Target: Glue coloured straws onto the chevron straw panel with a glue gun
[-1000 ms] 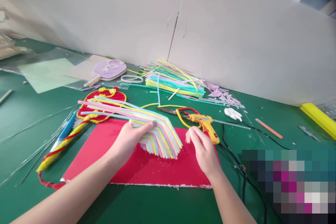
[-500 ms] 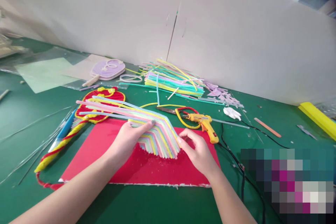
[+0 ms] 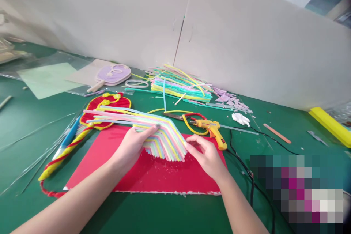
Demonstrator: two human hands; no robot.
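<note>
While the left hand (image 3: 134, 140) grips a nested row of bent pastel strips (image 3: 171, 137), thumb on top, the right hand (image 3: 207, 155), apart from it, pinches the row's outer right edge between thumb and forefinger. The row is above a red board (image 3: 164, 182); whether it touches the board is hard to tell. The step in hand looks like pressing or aligning the outermost strip against its neighbours, and the next move seems to call for a steady left hold and light, even pressure from the right fingertips. Just beyond are a yellow glue gun (image 3: 216, 131), pliers (image 3: 174, 116) and a red fan (image 3: 122, 103); farther off, loose strips (image 3: 179, 91) lie heaped before a white partition (image 3: 246, 44).
</note>
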